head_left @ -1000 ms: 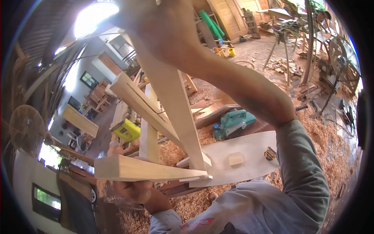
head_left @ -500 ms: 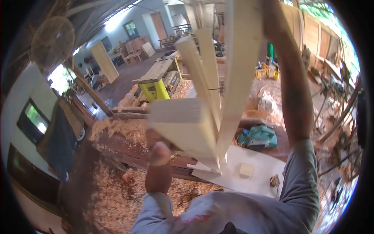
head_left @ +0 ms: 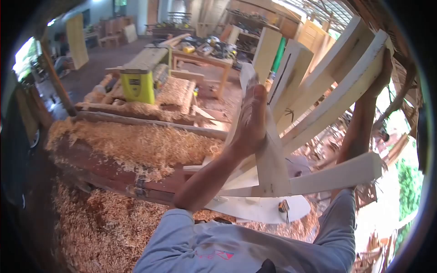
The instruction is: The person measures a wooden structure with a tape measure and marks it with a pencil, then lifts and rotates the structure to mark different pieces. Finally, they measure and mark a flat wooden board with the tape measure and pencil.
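I hold a pale wooden frame (head_left: 337, 101) of joined straight and curved pieces, tilted up over the bench. My left hand (head_left: 252, 116) is closed against an upright piece on its left side, with the fingertips partly hidden. My right hand (head_left: 384, 75) grips the outer curved piece near its upper end, at the far right; the wood hides part of its fingers. A thick short bar (head_left: 339, 174) of the frame points right, towards my right forearm. Below the frame lies a white board (head_left: 259, 213) with a tape measure (head_left: 284, 207) on it.
Wood shavings (head_left: 136, 141) cover the dark red bench (head_left: 86, 159) and the floor in front of it. A yellow-green machine (head_left: 138, 86) stands beyond the bench. Farther back is a wooden table (head_left: 205, 59) loaded with tools. Scrap wood lies at the right.
The frame has turned and swung right, its pieces now fanning up to the right. My left hand has risen along it, and my right hand has moved outward. The view has shifted right.
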`<state>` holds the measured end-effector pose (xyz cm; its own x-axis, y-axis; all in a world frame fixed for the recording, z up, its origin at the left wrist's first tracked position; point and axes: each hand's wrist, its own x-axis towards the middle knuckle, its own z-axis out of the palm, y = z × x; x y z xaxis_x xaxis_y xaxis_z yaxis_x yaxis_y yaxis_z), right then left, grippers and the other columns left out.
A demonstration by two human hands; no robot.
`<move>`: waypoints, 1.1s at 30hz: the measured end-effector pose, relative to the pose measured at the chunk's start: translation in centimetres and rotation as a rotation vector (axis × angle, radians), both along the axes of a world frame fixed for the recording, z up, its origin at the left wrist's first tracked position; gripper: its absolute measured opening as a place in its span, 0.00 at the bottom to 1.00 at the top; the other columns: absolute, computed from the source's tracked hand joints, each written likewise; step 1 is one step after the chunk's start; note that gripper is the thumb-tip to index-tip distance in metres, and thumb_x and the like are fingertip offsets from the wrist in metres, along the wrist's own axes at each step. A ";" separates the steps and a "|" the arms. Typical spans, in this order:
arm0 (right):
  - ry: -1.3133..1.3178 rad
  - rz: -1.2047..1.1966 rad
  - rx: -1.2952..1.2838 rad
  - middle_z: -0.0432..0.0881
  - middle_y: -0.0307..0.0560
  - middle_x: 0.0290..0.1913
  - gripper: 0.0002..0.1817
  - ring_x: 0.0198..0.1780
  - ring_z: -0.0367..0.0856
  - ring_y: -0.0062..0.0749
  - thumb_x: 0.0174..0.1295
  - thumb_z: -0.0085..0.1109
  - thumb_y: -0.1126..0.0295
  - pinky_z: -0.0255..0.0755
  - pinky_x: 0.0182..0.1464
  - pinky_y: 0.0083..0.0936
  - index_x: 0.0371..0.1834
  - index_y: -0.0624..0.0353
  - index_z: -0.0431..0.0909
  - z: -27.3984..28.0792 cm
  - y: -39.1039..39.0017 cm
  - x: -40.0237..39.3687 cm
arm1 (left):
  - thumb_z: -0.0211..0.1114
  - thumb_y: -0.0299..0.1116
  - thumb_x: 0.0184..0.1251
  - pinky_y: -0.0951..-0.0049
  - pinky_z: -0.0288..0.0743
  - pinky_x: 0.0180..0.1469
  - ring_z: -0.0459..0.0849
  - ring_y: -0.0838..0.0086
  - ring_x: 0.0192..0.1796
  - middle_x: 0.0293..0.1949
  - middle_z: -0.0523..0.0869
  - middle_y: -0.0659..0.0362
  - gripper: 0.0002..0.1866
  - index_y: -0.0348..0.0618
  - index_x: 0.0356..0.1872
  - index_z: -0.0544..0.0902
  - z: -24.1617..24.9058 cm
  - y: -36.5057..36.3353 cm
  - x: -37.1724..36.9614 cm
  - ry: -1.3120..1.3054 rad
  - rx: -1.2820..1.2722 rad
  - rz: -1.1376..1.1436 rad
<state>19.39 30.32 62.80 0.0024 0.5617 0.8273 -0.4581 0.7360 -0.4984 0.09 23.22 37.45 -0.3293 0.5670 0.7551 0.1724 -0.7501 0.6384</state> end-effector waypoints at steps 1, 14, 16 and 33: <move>0.030 0.025 0.001 0.82 0.46 0.46 0.27 0.48 0.81 0.31 0.71 0.42 0.50 0.75 0.51 0.27 0.57 0.61 0.75 0.1 -0.6 -0.4 | 0.33 0.50 0.81 0.69 0.49 0.74 0.56 0.65 0.76 0.75 0.57 0.48 0.33 0.35 0.75 0.51 2.2 -1.9 0.6 -0.117 -0.088 -0.122; -0.265 -0.562 0.840 0.81 0.48 0.42 0.25 0.44 0.80 0.30 0.71 0.48 0.51 0.76 0.46 0.29 0.55 0.64 0.73 2.2 0.2 -5.1 | 0.28 0.53 0.78 0.61 0.27 0.78 0.51 0.58 0.78 0.72 0.61 0.40 0.38 0.24 0.70 0.57 3.9 -3.6 -3.7 0.189 0.070 -0.071; -0.141 -0.030 0.303 0.81 0.47 0.39 0.24 0.40 0.80 0.30 0.70 0.49 0.52 0.76 0.42 0.27 0.53 0.63 0.74 1.6 -2.2 -9.4 | 0.28 0.54 0.78 0.61 0.27 0.78 0.50 0.58 0.78 0.73 0.60 0.40 0.38 0.24 0.70 0.57 3.8 -3.2 -4.3 0.227 0.069 -0.070; -0.236 0.252 0.172 0.79 0.46 0.37 0.25 0.35 0.79 0.30 0.66 0.52 0.49 0.76 0.35 0.27 0.51 0.61 0.74 1.0 -5.8 -12.5 | 0.33 0.64 0.76 0.73 0.71 0.61 0.71 0.75 0.59 0.65 0.67 0.50 0.41 0.41 0.77 0.49 1.6 -1.4 -6.2 -0.185 -0.095 -0.853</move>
